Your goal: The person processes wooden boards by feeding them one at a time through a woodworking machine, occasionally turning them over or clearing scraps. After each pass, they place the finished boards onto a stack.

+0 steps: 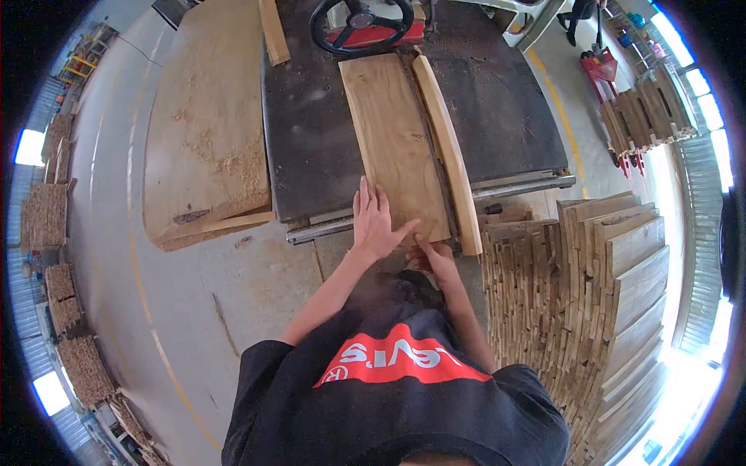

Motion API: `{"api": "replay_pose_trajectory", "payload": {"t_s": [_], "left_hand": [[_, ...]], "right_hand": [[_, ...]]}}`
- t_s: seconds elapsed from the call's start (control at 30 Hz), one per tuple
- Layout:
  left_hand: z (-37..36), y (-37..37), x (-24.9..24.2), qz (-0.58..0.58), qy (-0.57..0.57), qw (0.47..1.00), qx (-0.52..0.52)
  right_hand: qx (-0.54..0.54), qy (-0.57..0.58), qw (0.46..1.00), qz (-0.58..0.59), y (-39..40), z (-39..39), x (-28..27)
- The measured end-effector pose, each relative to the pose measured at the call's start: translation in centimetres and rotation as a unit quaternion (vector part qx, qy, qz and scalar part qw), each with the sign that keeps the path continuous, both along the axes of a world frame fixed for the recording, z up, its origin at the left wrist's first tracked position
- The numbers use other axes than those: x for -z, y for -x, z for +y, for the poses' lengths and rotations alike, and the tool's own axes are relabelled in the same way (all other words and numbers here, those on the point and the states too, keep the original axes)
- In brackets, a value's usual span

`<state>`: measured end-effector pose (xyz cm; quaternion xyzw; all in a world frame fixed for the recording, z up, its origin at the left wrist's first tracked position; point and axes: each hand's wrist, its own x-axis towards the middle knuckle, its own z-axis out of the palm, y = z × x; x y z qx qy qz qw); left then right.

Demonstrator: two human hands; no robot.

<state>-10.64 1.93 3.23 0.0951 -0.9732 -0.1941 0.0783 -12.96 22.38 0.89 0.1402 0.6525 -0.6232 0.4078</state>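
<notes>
A wide wooden board (398, 132) lies lengthwise on the dark machine table (315, 147), its near end overhanging the front edge. My left hand (374, 224) rests on the board's near left corner, fingers stretched out and thumb spread across the top. At the near end, my right hand (437, 262) grips the board, thumb near its top face; the other fingers are partly hidden. Along the board's right side runs a narrow pale wooden strip (447, 147), with a dark, rough edge between the two. Neither hand touches the strip.
A handwheel (362, 22) stands at the table's far side. Left is a wooden panel (206, 116) strewn with shavings. Stacked boards (575, 272) rise close on my right. Farther right, a red pallet jack (600, 66) stands by more wood and a person (579, 15).
</notes>
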Motion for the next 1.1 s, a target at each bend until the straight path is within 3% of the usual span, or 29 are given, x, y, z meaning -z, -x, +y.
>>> {"api": "replay_pose_trajectory", "payload": {"t_s": [0.2, 0.47, 0.6, 0.7, 0.87, 1.0, 1.1], "left_hand": [[-2.0, 3.1, 0.0, -0.046, 0.031, 0.998, -0.005], [-6.3, 8.8, 0.2, -0.067, 0.069, 0.995, -0.017], [-7.8, 11.0, -1.9, -0.115, 0.102, 0.988, -0.011], [-9.0, 12.9, -2.1, -0.083, 0.075, 0.993, -0.035], [-11.0, 16.3, -1.4, -0.094, 0.077, 0.992, -0.044], [-13.4, 18.3, -0.9, -0.052, 0.087, 0.994, -0.042], [-16.8, 20.1, 2.2, 0.049, 0.027, 0.997, -0.059]], "right_hand": [[0.026, -0.011, 1.0, -0.007, 2.1, -2.8, 0.7], [0.092, 0.066, 0.993, -0.029, 7.7, -8.0, 1.9], [0.109, 0.069, 0.992, -0.004, 9.8, -10.6, 1.5], [0.118, 0.135, 0.983, -0.038, 12.2, -12.1, 2.5], [0.141, 0.12, 0.98, -0.07, 15.7, -14.5, 3.4], [0.137, 0.11, 0.984, -0.005, 18.2, -17.6, 3.0], [0.159, 0.089, 0.983, 0.021, 19.1, -19.5, 2.5]]}}
